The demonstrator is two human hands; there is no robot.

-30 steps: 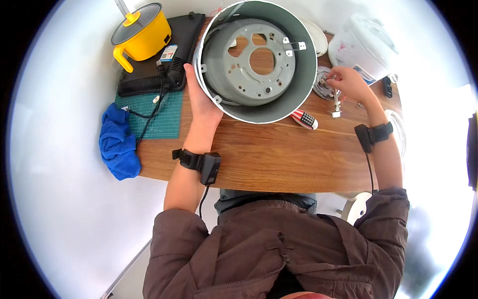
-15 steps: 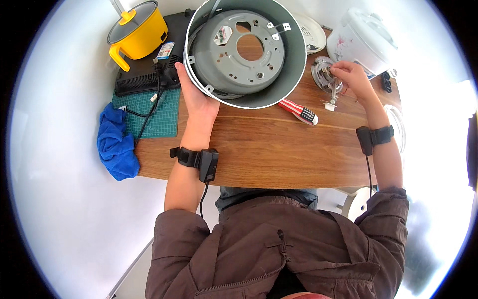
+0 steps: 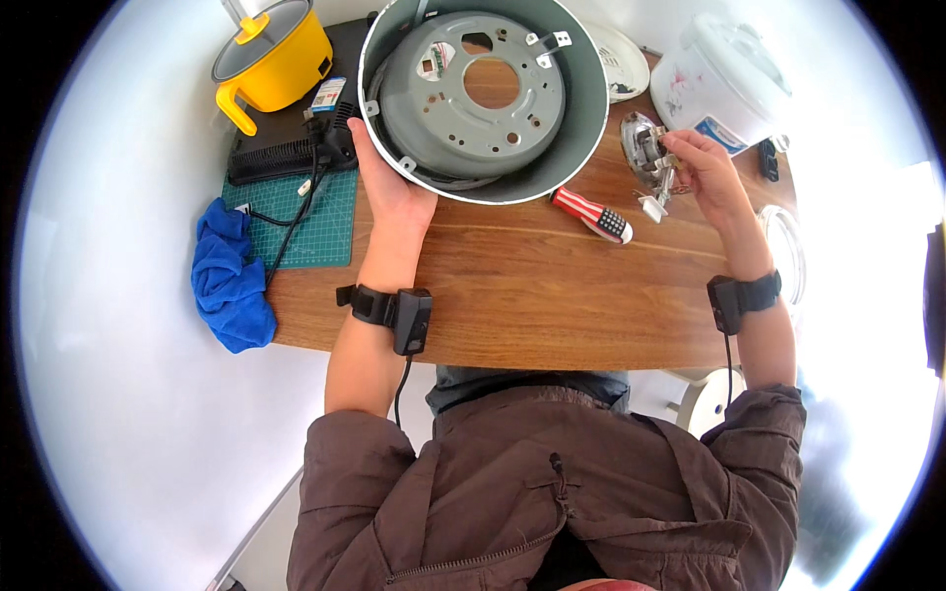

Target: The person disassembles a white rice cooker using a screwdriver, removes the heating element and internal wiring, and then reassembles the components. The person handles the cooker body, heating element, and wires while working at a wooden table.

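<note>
Head view: left hand (image 3: pixel 389 192) clasps the tilted grey cooker shell (image 3: pixel 483 94) by its rim; it could slip. Right hand (image 3: pixel 709 177) pinches a small metal part (image 3: pixel 652 163) over the tabletop (image 3: pixel 522 295).

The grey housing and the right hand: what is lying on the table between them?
In the head view, a red-handled screwdriver lies on the wooden table between the grey housing held by the left hand and the right hand.

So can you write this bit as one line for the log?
left hand: holds grey cooker shell tilted | right hand: holds small metal part | screwdriver: lying on wooden table
</note>
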